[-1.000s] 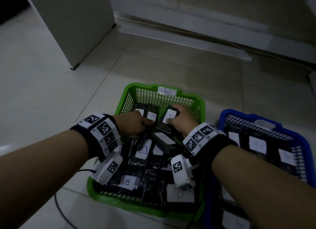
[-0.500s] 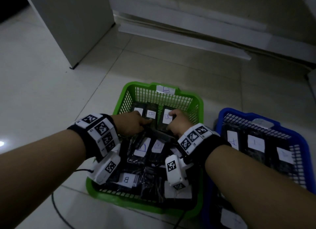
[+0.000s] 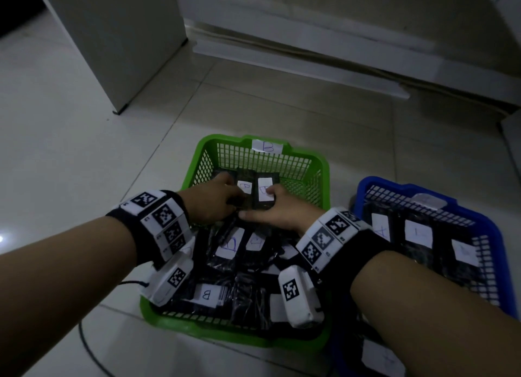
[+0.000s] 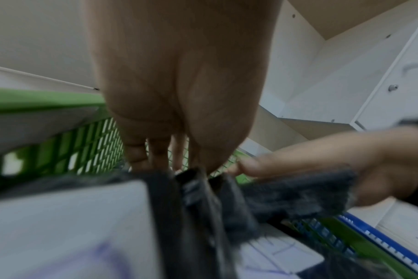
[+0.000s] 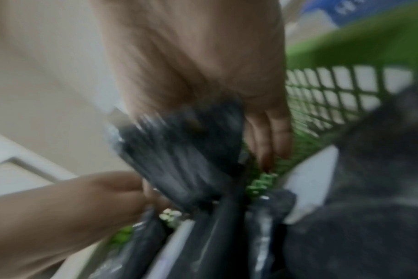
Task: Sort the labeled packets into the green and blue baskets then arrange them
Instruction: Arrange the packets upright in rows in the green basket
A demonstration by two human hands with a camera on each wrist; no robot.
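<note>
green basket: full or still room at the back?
Nearly full. Black packets cover the green basket floor; only a bare strip shows behind the back row, where both hands work.

- The green basket (image 3: 303,162) and blue basket (image 3: 479,221) look like moulded lattice plastic.
- The packets (image 3: 248,300) are glossy black film with matt white paper labels.
- The floor tiles (image 3: 70,151) are smooth and shiny.

I see a pale tiled floor (image 3: 70,156) carrying everything here. The green basket (image 3: 321,162) sits directly on it, right beneath my fingers, and the blue basket (image 3: 479,221) stands just beside it, on the right-hand side of them. A dark cable (image 3: 87,345) lies on the tiles behind my left fingers, near the green basket's near corner. Beyond the fingers, to their left, a white cabinet (image 3: 118,38) stands on the floor.
</note>
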